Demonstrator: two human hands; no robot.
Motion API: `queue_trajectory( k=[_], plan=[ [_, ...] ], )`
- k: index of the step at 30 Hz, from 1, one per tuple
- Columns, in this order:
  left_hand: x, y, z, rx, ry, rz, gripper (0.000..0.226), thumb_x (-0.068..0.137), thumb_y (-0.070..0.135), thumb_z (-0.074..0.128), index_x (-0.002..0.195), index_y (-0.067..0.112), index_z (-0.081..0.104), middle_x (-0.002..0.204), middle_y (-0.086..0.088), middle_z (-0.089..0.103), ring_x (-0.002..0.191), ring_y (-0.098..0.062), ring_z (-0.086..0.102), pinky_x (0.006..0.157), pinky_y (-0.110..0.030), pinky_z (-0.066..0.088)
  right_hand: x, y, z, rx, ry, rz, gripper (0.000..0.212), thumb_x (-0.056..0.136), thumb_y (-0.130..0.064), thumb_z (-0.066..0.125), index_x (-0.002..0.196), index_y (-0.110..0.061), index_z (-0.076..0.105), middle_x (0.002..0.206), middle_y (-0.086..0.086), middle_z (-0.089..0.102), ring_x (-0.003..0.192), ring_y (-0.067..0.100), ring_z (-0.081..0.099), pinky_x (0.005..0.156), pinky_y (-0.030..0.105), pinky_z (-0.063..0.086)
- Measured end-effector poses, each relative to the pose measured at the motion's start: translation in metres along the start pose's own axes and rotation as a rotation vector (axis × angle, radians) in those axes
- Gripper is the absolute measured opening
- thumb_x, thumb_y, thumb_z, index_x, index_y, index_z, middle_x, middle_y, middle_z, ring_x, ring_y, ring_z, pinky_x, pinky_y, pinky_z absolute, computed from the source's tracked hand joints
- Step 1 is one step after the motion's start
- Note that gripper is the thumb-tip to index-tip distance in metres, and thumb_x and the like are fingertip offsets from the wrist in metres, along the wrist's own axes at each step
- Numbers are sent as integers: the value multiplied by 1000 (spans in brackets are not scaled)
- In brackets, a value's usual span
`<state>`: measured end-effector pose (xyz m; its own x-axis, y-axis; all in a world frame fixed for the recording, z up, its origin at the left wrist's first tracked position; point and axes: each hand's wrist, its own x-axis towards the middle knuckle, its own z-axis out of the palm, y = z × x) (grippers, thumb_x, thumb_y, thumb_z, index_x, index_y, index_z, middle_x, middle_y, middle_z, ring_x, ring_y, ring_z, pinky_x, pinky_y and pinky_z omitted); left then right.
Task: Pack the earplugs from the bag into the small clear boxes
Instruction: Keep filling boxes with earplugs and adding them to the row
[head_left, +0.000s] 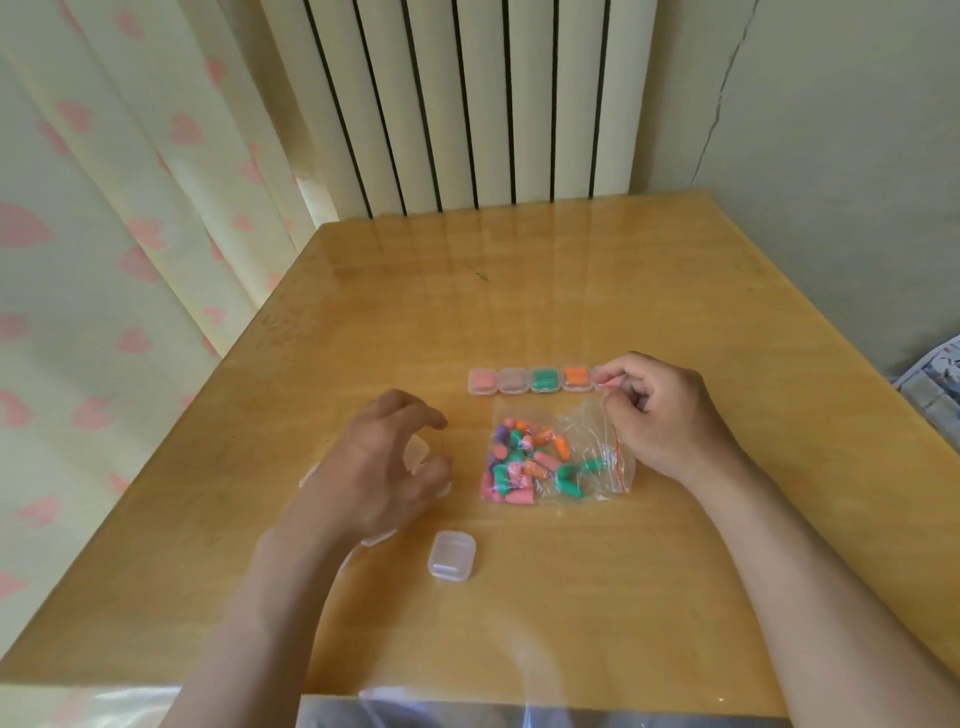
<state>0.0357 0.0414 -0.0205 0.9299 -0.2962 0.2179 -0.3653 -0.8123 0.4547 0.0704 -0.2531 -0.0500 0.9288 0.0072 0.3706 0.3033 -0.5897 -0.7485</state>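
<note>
A clear zip bag (582, 431) of several pink, green, orange and purple earplugs (524, 462) lies at the table's middle. Behind it stands a row of small clear boxes (529, 382) holding pink, green and orange plugs. My right hand (665, 415) pinches the box at the row's right end (600, 383), which is mostly hidden by my fingers. An empty closed clear box (452, 562) sits nearer me. My left hand (384, 467) hovers with loosely curved fingers over more clear boxes (418, 452) and holds nothing.
The wooden table (519, 291) has a glossy clear cover. A radiator (457, 104) and a heart-print curtain (130, 234) stand behind and to the left. Printed paper (935, 389) lies at the right edge. Plastic film (519, 714) runs along the near edge.
</note>
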Motion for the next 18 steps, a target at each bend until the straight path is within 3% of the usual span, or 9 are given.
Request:
queue_trajectory(
  k=[4,7,9,14,16,18],
  plan=[
    [-26,22,0,168,-146,101,56,66,63,61,110,31,69,92,11,59,84,-15,58,78,-36,50,0,3,0,-3,8,9,26,86,1,57,91,-19,72,52,7,58,48,11,44,55,15,38],
    [-34,39,-2,331,-413,4,63,66,74,60,120,42,56,99,15,58,94,-12,58,82,-33,50,-1,3,0,7,9,8,27,86,1,57,88,-23,70,52,6,59,50,15,47,57,17,40],
    [-35,43,-2,308,-467,-50,58,69,70,66,119,42,53,103,17,56,98,-10,56,83,-31,50,-1,3,1,23,0,14,32,86,0,57,85,-31,67,56,7,63,49,11,45,57,14,39],
    [-23,35,1,137,-257,94,33,76,48,74,104,34,63,94,14,52,80,-11,57,73,-33,53,-2,6,0,40,-4,57,37,85,-2,55,79,-38,62,75,11,73,50,15,49,57,16,40],
    [-14,33,6,52,-140,154,34,78,38,75,108,28,65,99,12,53,78,-11,60,70,-36,55,-2,6,-1,54,8,80,34,84,-1,54,79,-33,62,78,3,76,50,9,52,57,23,42],
    [-2,35,12,-38,-55,202,36,79,31,76,113,24,65,103,10,52,78,-6,60,68,-33,55,-2,5,-3,75,24,81,28,84,-2,52,79,-27,64,75,-7,75,52,14,58,55,29,47]
  ],
)
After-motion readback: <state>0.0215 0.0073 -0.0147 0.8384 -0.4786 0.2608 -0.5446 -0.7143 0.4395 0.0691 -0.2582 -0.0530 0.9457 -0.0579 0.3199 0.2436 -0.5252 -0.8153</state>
